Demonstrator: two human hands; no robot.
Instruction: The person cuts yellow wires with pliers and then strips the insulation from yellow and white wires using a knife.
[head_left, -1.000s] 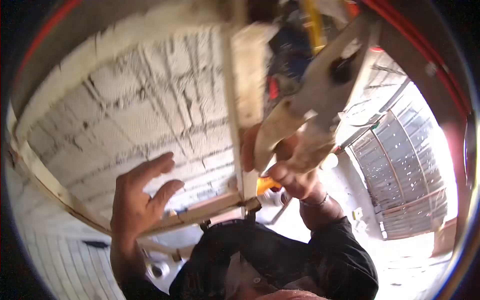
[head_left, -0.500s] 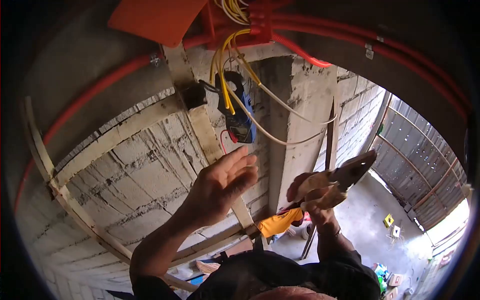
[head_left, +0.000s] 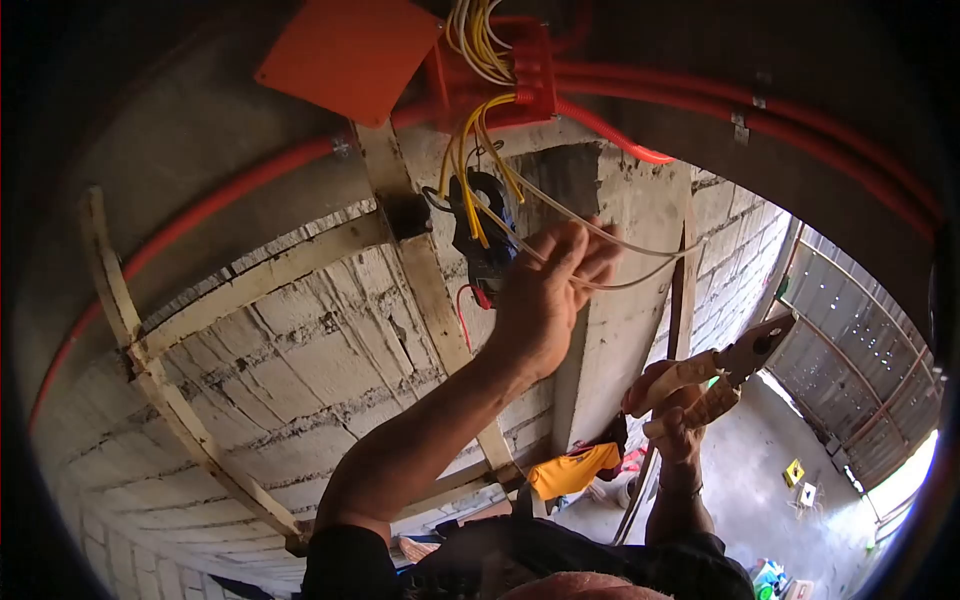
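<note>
My left hand [head_left: 548,295] is raised at the hanging white wires [head_left: 640,285], its fingers curled around the lower one near the thumb. These wires come down with shorter yellow wires [head_left: 470,195] from a red junction box [head_left: 545,75] overhead. My right hand [head_left: 672,405], lower and to the right, grips a pair of pliers [head_left: 750,350] with worn, pale handles; the handles are spread and the jaws point up and right. Behind the wires hangs a dark blue clamp meter [head_left: 487,265] with a red lead, partly covered by my left hand.
An orange-red cover plate [head_left: 350,60] hangs beside the box. Red conduits [head_left: 690,95] run along the ceiling. A pale metal frame [head_left: 425,285] stands before the block wall [head_left: 290,350]. Yellow cloth [head_left: 570,472] hangs low, and small items lie on the floor [head_left: 740,490].
My left hand has moved up and right to the white wires, its fingers closing. My right hand has shifted slightly right with the pliers. The whole view has shifted a little.
</note>
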